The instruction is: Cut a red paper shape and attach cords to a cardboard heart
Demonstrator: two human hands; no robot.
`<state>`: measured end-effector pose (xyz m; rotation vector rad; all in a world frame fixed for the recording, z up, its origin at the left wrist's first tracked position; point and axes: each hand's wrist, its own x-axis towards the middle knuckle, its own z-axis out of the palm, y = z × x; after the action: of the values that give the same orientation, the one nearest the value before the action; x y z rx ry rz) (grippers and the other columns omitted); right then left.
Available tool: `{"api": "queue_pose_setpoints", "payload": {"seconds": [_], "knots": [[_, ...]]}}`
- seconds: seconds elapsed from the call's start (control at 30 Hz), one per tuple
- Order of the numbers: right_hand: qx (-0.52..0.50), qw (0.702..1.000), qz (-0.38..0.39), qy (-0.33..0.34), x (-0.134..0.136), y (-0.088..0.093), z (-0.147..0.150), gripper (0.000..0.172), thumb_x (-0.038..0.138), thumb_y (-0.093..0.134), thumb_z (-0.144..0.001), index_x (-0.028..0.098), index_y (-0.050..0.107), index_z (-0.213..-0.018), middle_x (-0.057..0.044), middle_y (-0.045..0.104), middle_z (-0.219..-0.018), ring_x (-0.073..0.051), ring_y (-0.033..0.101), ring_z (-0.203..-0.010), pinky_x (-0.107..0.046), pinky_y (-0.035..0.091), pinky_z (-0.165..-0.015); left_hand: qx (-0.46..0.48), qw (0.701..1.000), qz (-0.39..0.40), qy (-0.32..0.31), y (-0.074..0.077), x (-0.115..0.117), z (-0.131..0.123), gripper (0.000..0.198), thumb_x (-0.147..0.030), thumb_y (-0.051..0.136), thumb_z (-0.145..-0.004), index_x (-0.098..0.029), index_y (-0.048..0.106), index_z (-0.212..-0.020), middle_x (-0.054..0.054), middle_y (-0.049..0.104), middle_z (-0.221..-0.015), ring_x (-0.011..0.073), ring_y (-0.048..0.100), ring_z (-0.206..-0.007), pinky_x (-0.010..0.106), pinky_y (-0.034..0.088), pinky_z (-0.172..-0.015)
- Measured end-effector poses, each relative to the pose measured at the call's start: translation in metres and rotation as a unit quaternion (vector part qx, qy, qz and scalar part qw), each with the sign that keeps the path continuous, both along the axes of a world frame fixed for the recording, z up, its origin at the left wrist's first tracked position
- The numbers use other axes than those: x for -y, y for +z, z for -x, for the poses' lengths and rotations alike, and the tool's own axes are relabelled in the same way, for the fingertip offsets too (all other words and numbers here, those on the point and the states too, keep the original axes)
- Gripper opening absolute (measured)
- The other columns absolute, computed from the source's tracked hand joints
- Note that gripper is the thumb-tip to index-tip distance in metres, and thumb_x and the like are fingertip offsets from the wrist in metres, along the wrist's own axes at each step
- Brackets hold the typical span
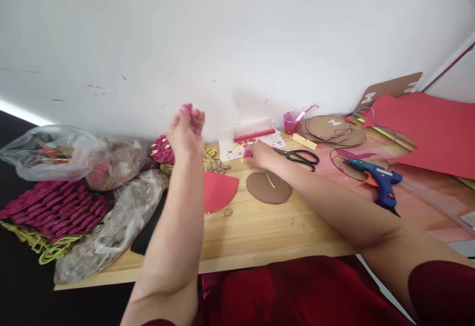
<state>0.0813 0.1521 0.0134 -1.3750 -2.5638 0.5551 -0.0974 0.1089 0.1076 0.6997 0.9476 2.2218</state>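
At the far left, clear plastic bags (55,153) and a bundle of pink woven pieces (55,207) lie at the edge of the wooden table (260,237). The left hand (185,130) is raised above the table, its fingers bunched together on what looks like a thin yellow strand (198,119), though it is too small to be sure. Below it lies a red paper piece (218,190), then a brown cardboard disc (269,187). The right hand (258,154) rests on the table just behind the disc, fingers curled down; what it pinches cannot be told. Further right lie scissors (300,157) and a blue glue gun (378,180).
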Motion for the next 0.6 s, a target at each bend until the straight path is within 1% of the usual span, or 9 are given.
{"api": "queue_pose_setpoints", "payload": {"seconds": [0.03,0.07,0.1,0.13,0.17,0.23,0.3,0.43,0.6], "knots": [[-0.005,1.000,-0.001,-0.001,-0.001,-0.002,0.001,0.016,0.029,0.068,-0.085,0.020,0.075,-0.098,-0.007,0.077,-0.101,-0.023,0.070,-0.093,-0.027,0.043,-0.068,0.009,1.000,0.009,0.001,-0.020,0.002,-0.004,0.014,-0.026,0.071,-0.090,-0.017,0.065,-0.081,0.001,0.072,-0.082,0.0082,0.069,-0.068,0.029,0.061,-0.086],[-0.010,1.000,-0.004,-0.002,-0.002,-0.004,0.002,0.017,0.030,0.070,-0.085,0.020,0.074,-0.098,-0.007,0.077,-0.101,-0.022,0.069,-0.093,-0.027,0.043,-0.069,0.013,1.000,0.018,-0.003,-0.036,0.004,-0.008,0.017,-0.029,0.078,-0.084,-0.018,0.066,-0.079,0.001,0.072,-0.081,0.0087,0.068,-0.066,0.029,0.061,-0.083],[-0.015,1.000,-0.007,-0.002,-0.002,-0.006,0.003,0.018,0.031,0.070,-0.085,0.020,0.074,-0.099,-0.007,0.077,-0.102,-0.022,0.069,-0.094,-0.027,0.042,-0.069,0.015,0.999,0.028,-0.005,-0.049,0.006,-0.009,0.022,-0.031,0.083,-0.078,-0.018,0.066,-0.076,0.001,0.072,-0.079,0.0090,0.068,-0.065,0.028,0.061,-0.080],[-0.021,1.000,-0.009,0.000,-0.003,-0.007,0.003,0.019,0.032,0.071,-0.084,0.020,0.073,-0.099,-0.007,0.077,-0.101,-0.022,0.069,-0.094,-0.027,0.042,-0.070,0.013,0.999,0.038,-0.002,-0.058,0.007,-0.010,0.025,-0.034,0.086,-0.073,-0.018,0.067,-0.074,0.001,0.072,-0.076,0.0089,0.067,-0.064,0.027,0.061,-0.077],[-0.026,1.000,-0.010,0.002,-0.003,-0.008,0.003,0.018,0.031,0.071,-0.084,0.020,0.073,-0.099,-0.007,0.077,-0.100,-0.022,0.069,-0.094,-0.028,0.042,-0.070,0.005,0.999,0.042,-0.004,-0.065,0.007,-0.010,0.028,-0.036,0.088,-0.070,-0.018,0.068,-0.074,0.001,0.071,-0.074,0.0090,0.067,-0.063,0.026,0.061,-0.076],[-0.034,0.999,-0.009,0.005,-0.003,-0.010,0.003,0.015,0.029,0.071,-0.084,0.020,0.073,-0.097,-0.006,0.077,-0.098,-0.021,0.068,-0.093,-0.028,0.041,-0.070,-0.013,0.999,0.046,-0.008,-0.071,0.007,-0.008,0.032,-0.040,0.090,-0.066,-0.017,0.069,-0.074,0.001,0.071,-0.072,0.0096,0.067,-0.063,0.026,0.060,-0.073],[-0.041,0.999,-0.002,0.007,-0.003,-0.010,0.003,0.013,0.028,0.072,-0.083,0.021,0.073,-0.094,-0.005,0.077,-0.096,-0.021,0.068,-0.090,-0.028,0.041,-0.069,-0.024,0.999,0.047,-0.013,-0.072,0.007,-0.005,0.034,-0.042,0.090,-0.065,-0.017,0.069,-0.074,0.002,0.072,-0.073,0.0102,0.068,-0.064,0.025,0.060,-0.072],[-0.052,0.999,0.005,0.001,-0.005,-0.011,0.003,0.013,0.027,0.073,-0.082,0.021,0.073,-0.094,-0.005,0.077,-0.096,-0.020,0.068,-0.087,-0.027,0.042,-0.069,-0.028,0.998,0.059,-0.016,-0.074,0.007,-0.002,0.032,-0.041,0.089,-0.068,-0.017,0.069,-0.073,0.002,0.072,-0.074,0.0107,0.069,-0.064,0.026,0.059,-0.070],[-0.065,0.997,-0.020,-0.041,-0.016,-0.013,-0.004,0.015,0.027,0.068,-0.087,0.019,0.073,-0.099,-0.007,0.076,-0.096,-0.020,0.068,-0.090,-0.028,0.045,-0.077,-0.008,0.998,0.063,0.002,-0.074,0.008,0.000,0.029,-0.038,0.088,-0.069,-0.017,0.069,-0.075,0.001,0.070,-0.069,0.0099,0.068,-0.061,0.025,0.059,-0.071]]}}
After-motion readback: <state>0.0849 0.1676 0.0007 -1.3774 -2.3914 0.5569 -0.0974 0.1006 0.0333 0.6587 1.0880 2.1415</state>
